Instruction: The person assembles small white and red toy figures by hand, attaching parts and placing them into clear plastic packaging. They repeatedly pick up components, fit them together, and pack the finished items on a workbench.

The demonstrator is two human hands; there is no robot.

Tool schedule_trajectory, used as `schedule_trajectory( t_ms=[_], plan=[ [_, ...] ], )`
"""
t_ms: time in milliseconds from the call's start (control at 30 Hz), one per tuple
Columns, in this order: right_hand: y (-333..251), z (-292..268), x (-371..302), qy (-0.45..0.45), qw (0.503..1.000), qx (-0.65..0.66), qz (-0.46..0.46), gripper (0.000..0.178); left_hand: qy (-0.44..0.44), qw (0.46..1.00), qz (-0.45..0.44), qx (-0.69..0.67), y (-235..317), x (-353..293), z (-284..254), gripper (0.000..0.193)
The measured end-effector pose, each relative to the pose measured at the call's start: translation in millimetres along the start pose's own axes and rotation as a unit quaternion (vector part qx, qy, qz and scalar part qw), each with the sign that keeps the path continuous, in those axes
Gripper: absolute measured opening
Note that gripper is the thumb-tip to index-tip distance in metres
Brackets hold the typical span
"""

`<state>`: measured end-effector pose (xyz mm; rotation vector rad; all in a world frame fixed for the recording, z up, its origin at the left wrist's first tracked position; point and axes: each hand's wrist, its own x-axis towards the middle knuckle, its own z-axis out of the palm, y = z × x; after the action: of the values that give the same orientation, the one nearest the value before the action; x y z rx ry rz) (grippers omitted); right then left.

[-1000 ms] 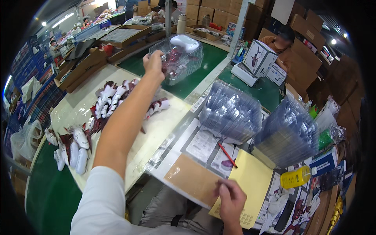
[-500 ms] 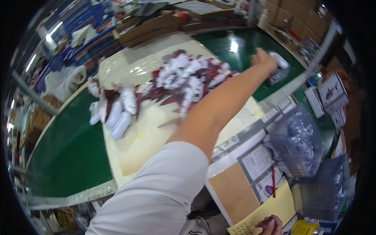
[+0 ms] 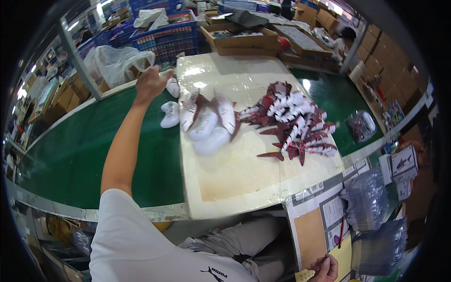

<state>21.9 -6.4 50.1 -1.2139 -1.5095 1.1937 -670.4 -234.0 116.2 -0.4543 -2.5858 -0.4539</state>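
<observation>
At the far left of the work board, my left hand reaches out, fingers stretched toward a white and dark-red toy piece; nothing shows in its grip. Smooth white toy pieces with dark-red parts lie close by on the board, and one white piece rests on the green belt. A heap of dark-red and white shark-shaped toys covers the board's right side. Low at the right, my right hand pinches a yellow printed label sheet.
A clear-bagged toy lies on the green belt at right. Stacked clear plastic trays, a red pen and a toy box stand nearer. Blue crates and a cardboard box line the back.
My left hand has swung from the bagged toy at the right over to the far left. The bagged toy stays on the belt. My view has turned left.
</observation>
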Motion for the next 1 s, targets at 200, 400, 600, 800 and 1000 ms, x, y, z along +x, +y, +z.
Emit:
schedule_trajectory(
  t_ms=[200,400,600,800,1000],
  plan=[
    [-26,23,-14,-0.032,0.999,-0.03,-0.013,0.021,-0.268,0.901,-0.303,-0.157,-51,30,101,0.102],
    [-34,21,-44,-0.01,1.0,-0.014,-0.001,0.022,-0.164,0.904,-0.32,-0.229,-56,31,142,0.096],
    [-19,19,-58,0.051,0.996,0.024,0.064,0.021,-0.062,0.757,-0.291,-0.582,-65,-46,114,0.043],
    [-12,21,-57,0.025,0.999,0.014,0.017,0.021,-0.018,0.63,-0.314,-0.71,24,-113,95,0.038],
    [-19,11,-59,0.014,0.999,0.042,0.0,0.018,0.081,0.781,-0.153,-0.6,91,-174,89,0.041]
  ],
)
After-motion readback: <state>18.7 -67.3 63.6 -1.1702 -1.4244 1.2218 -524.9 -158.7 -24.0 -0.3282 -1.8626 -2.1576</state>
